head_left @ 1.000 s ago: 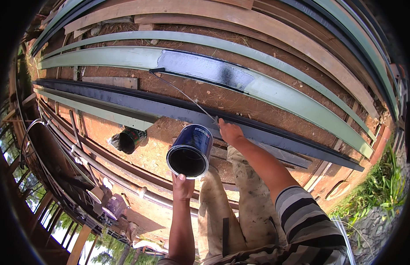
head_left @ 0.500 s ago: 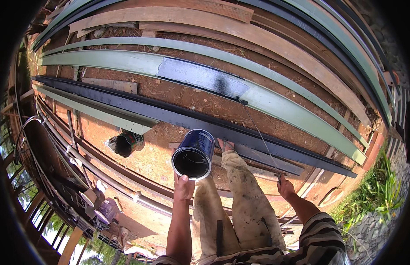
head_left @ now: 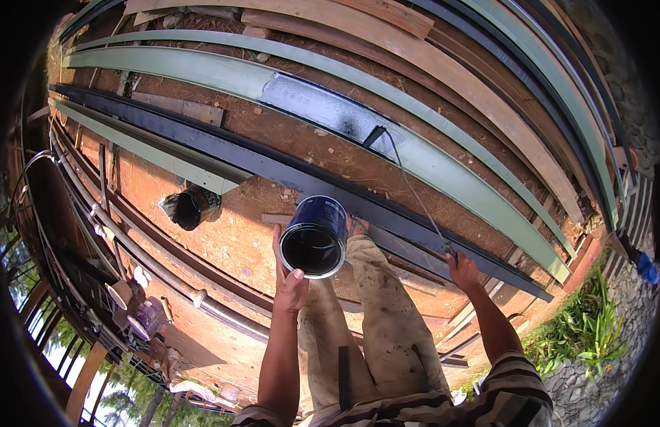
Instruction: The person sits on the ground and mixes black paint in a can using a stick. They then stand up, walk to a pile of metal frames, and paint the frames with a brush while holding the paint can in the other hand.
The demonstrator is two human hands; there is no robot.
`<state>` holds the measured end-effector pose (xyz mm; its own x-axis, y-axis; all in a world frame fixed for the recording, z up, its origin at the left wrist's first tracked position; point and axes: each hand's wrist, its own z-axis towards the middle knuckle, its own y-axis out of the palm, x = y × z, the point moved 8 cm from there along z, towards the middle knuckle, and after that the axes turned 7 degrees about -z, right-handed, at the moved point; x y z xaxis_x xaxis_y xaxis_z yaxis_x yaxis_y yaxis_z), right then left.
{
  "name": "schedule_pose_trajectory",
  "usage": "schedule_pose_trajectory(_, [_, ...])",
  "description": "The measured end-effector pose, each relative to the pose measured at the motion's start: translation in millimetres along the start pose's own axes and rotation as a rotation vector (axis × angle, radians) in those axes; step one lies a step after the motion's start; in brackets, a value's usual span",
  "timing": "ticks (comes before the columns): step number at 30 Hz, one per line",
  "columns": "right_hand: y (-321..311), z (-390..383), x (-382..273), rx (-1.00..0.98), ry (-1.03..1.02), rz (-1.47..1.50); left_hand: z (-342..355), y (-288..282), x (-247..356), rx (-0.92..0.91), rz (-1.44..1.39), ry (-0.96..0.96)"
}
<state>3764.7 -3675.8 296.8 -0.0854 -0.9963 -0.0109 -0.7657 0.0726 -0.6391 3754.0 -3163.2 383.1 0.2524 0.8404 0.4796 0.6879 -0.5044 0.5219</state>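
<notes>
My left hand (head_left: 290, 288) is closed round a blue paint can (head_left: 321, 213), tilted so that its dark inside faces me. Out to the right, my right hand (head_left: 461, 268) grips the handle of a paint roller (head_left: 375, 136) with a long thin rod. The black roller head lies against the pale green metal beam (head_left: 479, 186), at the right end of a wet, shiny dark patch (head_left: 323, 107). Between the can and that beam runs a black-painted beam (head_left: 266, 158).
A second, dark-mouthed can (head_left: 189, 208) lies on the reddish ground at left, beside a shorter green beam (head_left: 152, 146). Wooden planks (head_left: 479, 92) and more beams stretch across the far side. Pipes (head_left: 202, 299) run along the near left. Grass (head_left: 582, 324) grows at right.
The roller head has moved from the green beam's near edge onto its face, turning crosswise. My right hand has shifted upward with the handle. The view has tilted slightly; the can stays held.
</notes>
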Motion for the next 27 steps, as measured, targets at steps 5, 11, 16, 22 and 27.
schedule_pose_trajectory(5, [-59.8, -33.0, 86.8, -0.019, -0.191, 0.131, -9.9, -20.2, -1.9, 0.027, -0.040, 0.017])
schedule_pose_trajectory(11, [-110.3, 21.7, -0.7, -0.328, 0.022, -0.051, -29.5, -34.9, -1.8, 0.061, -0.126, 0.080])
schedule_pose_trajectory(16, [-128.4, 103.1, -126.2, -0.050, -0.377, -0.213, -51.0, -40.7, 8.7, 0.058, -0.212, 0.150])
schedule_pose_trajectory(22, [-146.8, 144.2, -312.8, -0.364, -0.255, -0.018, -63.4, -66.2, 25.1, 0.077, -0.294, 0.195])
schedule_pose_trajectory(27, [-123.8, 161.5, -404.7, -0.409, -0.309, 0.345, -61.2, -86.0, 40.9, 0.086, -0.271, 0.220])
